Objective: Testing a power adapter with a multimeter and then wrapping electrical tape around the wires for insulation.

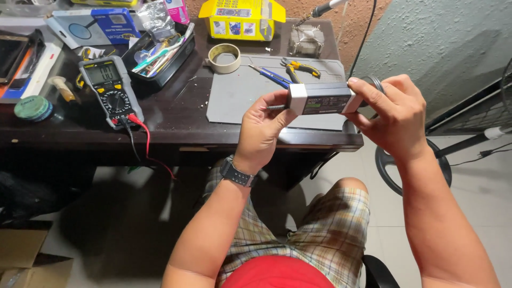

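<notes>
Yellow-and-black digital multimeter (109, 88) idle at frame left on the dark wooden counter (176, 125), leads unattached. Centre-right: left hand (261, 130) and right hand (392, 114) each clamp an end of the grey rectangular power adapter block (320, 98), raised above the counter edge; casing looks unopened, inspection stage by my read.

We sit at a dark wooden bench (176, 140) set against a rough brown wall (352, 32), a grey plastered wall (442, 42) beside it, pale tiled floor (469, 181) beneath us.

adapter (320, 98): matt grey plastic, seemingly | desk (176, 114): glossy dark wood | mat (240, 96): matt grey
</notes>
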